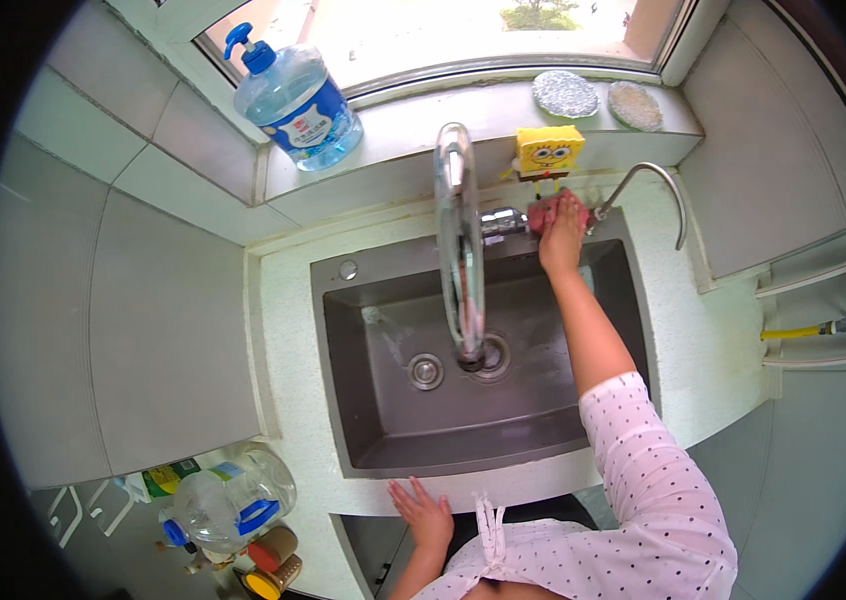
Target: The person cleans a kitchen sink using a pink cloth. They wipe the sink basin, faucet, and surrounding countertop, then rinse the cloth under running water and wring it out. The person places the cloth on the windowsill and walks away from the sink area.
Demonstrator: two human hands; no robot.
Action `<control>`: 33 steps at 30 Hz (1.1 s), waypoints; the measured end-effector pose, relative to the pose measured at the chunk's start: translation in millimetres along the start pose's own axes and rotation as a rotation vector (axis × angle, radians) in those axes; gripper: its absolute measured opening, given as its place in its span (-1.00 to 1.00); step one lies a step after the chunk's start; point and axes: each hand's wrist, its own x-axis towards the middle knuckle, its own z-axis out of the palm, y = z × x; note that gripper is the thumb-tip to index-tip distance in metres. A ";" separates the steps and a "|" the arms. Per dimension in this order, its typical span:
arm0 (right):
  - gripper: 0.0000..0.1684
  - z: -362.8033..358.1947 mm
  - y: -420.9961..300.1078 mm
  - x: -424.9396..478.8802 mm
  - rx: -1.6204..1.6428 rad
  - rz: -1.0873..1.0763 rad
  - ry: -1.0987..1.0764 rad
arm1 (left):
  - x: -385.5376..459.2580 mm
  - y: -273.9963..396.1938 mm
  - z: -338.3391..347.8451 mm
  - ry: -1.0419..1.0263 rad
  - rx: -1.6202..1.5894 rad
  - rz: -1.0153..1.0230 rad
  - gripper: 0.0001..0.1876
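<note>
My right hand reaches over the sink to its back ledge and presses on a pink cloth. The cloth lies between the chrome base of the tall faucet and the foot of a thin curved tap. Part of it is hidden under my fingers. My left hand rests on the front strip of the countertop, fingers apart, with nothing in it. In front of me is the grey-brown sink; a round metal drain strainer sits on its floor beside the drain hole.
A yellow cartoon sponge holder stands just behind the cloth. On the sill are a blue pump bottle and two round scrubbers. Plastic jugs and jars stand at the lower left. Tiled walls flank the counter.
</note>
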 end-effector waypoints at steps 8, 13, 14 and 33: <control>-0.61 42.0 -57.2 -73.0 0.296 -0.313 -0.044 | -0.5 -4.1 11.5 0.022 -0.022 0.013 -0.18; -0.41 13.8 -84.2 -102.6 0.095 -0.261 -0.212 | -0.3 -2.4 6.7 0.022 -0.048 0.007 -0.18; -0.41 9.1 -94.7 -110.6 0.039 -0.286 -0.177 | -0.4 -3.4 7.4 0.023 -0.044 0.011 -0.18; -0.39 61.8 -153.5 -125.6 -0.094 -0.253 -0.153 | -3.7 -38.7 -2.6 -0.049 0.009 0.188 -0.21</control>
